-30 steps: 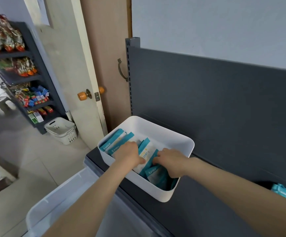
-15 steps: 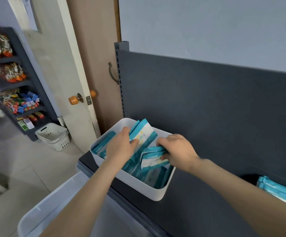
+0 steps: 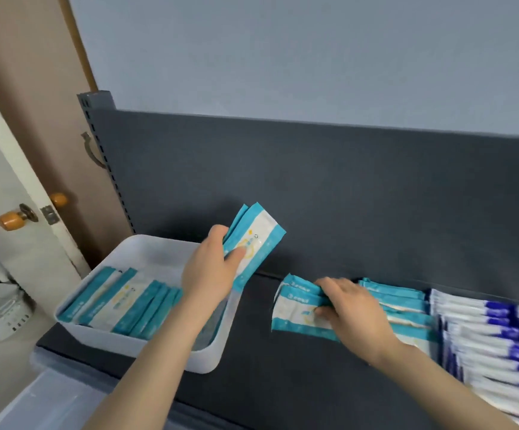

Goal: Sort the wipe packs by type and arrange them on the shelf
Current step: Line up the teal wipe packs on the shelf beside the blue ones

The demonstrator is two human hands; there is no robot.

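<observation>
My left hand (image 3: 211, 271) grips a small bunch of teal-and-white wipe packs (image 3: 256, 240), lifted above the right rim of the white bin (image 3: 146, 248). More teal packs (image 3: 121, 302) stand in rows inside the bin. My right hand (image 3: 354, 311) holds another few teal packs (image 3: 295, 308) down on the dark shelf (image 3: 267, 383), against the left end of a teal row (image 3: 404, 305). Further right lies a row of white-and-blue packs (image 3: 494, 342).
The shelf's dark back panel (image 3: 314, 187) rises behind everything. A pale door with an orange knob (image 3: 8, 220) is at left, a white basket (image 3: 0, 308) on the floor below it. A translucent tub (image 3: 53, 401) sits under the shelf's front edge.
Both hands have lifted teal packs out of the bin. My right hand has carried its packs rightward to the shelf row; the view has swung right, showing the rows.
</observation>
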